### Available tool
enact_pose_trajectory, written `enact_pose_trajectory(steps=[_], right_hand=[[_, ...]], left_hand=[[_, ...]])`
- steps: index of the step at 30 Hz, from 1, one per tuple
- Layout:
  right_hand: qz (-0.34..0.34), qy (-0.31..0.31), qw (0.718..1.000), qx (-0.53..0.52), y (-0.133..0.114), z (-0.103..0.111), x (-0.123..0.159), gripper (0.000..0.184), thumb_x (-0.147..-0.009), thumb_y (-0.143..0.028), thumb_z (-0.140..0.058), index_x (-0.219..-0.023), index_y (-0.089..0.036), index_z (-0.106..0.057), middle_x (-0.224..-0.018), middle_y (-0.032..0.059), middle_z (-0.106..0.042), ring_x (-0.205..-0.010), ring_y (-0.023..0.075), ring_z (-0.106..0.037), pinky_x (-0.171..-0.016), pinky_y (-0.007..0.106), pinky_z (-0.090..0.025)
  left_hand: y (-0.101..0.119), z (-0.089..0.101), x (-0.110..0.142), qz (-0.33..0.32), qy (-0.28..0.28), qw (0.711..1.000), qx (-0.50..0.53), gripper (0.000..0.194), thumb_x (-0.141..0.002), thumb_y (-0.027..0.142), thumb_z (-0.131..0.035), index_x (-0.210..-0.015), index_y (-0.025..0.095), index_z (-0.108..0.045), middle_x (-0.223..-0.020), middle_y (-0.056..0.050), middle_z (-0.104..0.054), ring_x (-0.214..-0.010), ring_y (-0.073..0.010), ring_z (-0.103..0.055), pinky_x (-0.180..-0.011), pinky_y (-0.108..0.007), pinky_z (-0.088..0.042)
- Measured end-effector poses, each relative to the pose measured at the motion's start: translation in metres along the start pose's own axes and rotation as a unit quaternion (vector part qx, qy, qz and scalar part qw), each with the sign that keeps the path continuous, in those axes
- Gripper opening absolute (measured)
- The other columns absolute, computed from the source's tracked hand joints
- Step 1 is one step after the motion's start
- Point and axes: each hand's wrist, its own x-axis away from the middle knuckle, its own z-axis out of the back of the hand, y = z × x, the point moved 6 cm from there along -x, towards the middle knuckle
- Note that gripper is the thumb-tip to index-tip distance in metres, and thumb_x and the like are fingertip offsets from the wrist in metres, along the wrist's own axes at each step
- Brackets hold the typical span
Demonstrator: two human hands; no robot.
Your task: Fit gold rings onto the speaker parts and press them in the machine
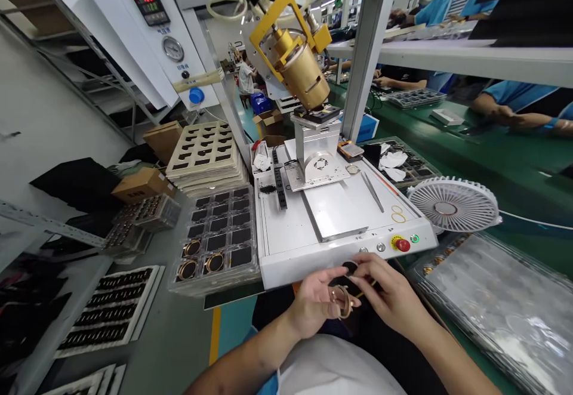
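My left hand (313, 299), palm turned up, holds a gold ring-shaped watch case (344, 302) between thumb and fingers. Close beside it, my right hand (382, 284) pinches a small round black disc (350, 267) at its edge. The left fingertips reach up near the disc; whether they touch it I cannot tell. Both hands are in front of the white machine base (308, 258), above my lap. To the left, a clear plastic tray (257, 252) contains dark square pads, with several gold ring cases (215, 262) in its near pockets.
On the machine stand a metal fixture (319, 153) under a gold press head (307, 79), tweezers (373, 192) and yellow rings (397, 213). A red stop button (403, 244) is on its front. Right are a white fan (452, 204) and covered trays (505, 305). Co-workers sit across the green bench.
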Motion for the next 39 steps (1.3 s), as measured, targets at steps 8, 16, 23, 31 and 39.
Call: enact_pose_trajectory(steps=[8,16,23,31,39], right_hand=[[-0.367,0.097,0.92,-0.096,0.087,0.027,-0.059,0.046,-0.079,-0.066,-0.07,-0.082,-0.024,-0.051,-0.056,0.0015,-0.063,-0.04,0.0183,-0.054,-0.042,0.029,-0.042],[-0.346,0.049,0.916,-0.196,0.043,-0.005,-0.008,0.051,-0.082,-0.069,-0.073,-0.087,-0.019,-0.065,-0.069,0.0056,-0.07,-0.058,0.0203,-0.063,-0.049,0.027,-0.047],[-0.363,0.1,0.84,-0.39,0.031,-0.026,0.017,0.049,-0.074,-0.056,-0.09,-0.104,-0.018,-0.079,-0.086,0.0065,-0.076,-0.073,0.0179,-0.067,-0.068,0.027,-0.056],[-0.366,0.07,0.851,-0.371,0.032,-0.016,0.022,0.041,-0.074,-0.053,-0.091,-0.091,-0.017,-0.08,-0.071,0.0045,-0.073,-0.058,0.0157,-0.065,-0.057,0.026,-0.058],[-0.371,0.072,0.837,-0.396,0.036,-0.019,0.026,0.04,-0.068,-0.048,-0.096,-0.09,-0.017,-0.082,-0.075,0.0064,-0.076,-0.063,0.0177,-0.07,-0.062,0.027,-0.062]], left_hand=[[0.03,0.001,0.01,-0.048,0.005,0.992,-0.114,0.106,-0.058,0.04,-0.1,-0.149,0.014,-0.053,-0.1,-0.017,-0.081,-0.091,-0.0258,-0.076,-0.08,-0.033,-0.054],[0.031,-0.017,0.022,-0.212,-0.036,0.84,-0.499,0.119,-0.067,0.026,-0.095,-0.163,0.038,-0.025,-0.173,-0.022,-0.018,-0.105,-0.0299,-0.077,-0.086,-0.043,-0.066],[0.006,-0.028,0.011,-0.203,-0.122,0.752,-0.616,0.114,-0.071,0.029,-0.092,-0.163,0.032,-0.025,-0.171,-0.024,-0.025,-0.117,-0.0371,-0.073,-0.098,-0.05,-0.064],[0.015,-0.025,0.009,-0.194,-0.125,0.819,-0.526,0.095,-0.067,0.032,-0.096,-0.148,0.024,-0.046,-0.169,-0.03,-0.022,-0.102,-0.0308,-0.079,-0.093,-0.044,-0.066],[0.009,-0.025,0.011,-0.212,-0.158,0.68,-0.684,0.094,-0.079,0.022,-0.083,-0.157,0.029,-0.031,-0.168,-0.024,-0.033,-0.122,-0.0368,-0.071,-0.097,-0.053,-0.063]])
